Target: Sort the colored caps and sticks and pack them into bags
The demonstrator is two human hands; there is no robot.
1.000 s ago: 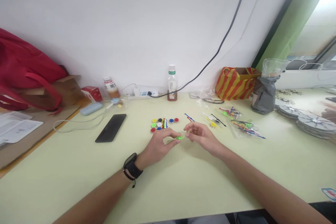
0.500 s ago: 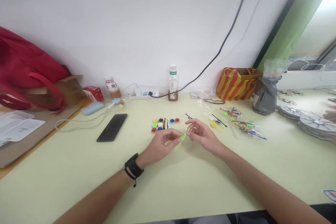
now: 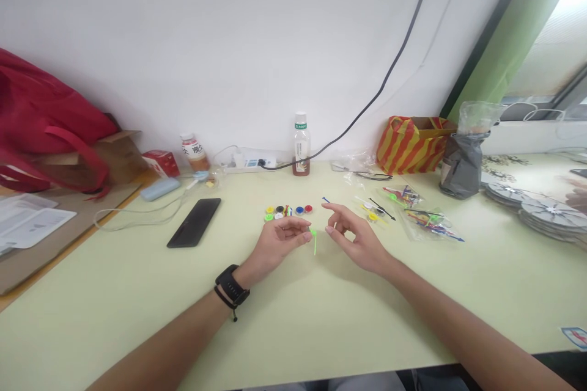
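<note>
My left hand (image 3: 277,243) pinches a slender green piece (image 3: 315,244) at the fingertips; my right hand (image 3: 360,239), thumb and forefinger parted, is just beside it. Beyond lie small coloured discs (image 3: 279,210); a black phone (image 3: 194,223) lies left, bagged parts (image 3: 431,225) right. A bottle (image 3: 301,146) stands upright near the wall (image 3: 229,43).

Indoor desk workspace | home or office unclear | pale tabletop (image 3: 293,330), power strip (image 3: 254,163), black phone (image 3: 194,223)

Dangles now as a slim, bright-green piece (image 3: 315,245), pinched up top by the left hand (image 3: 277,243), nearly vertical!
</note>
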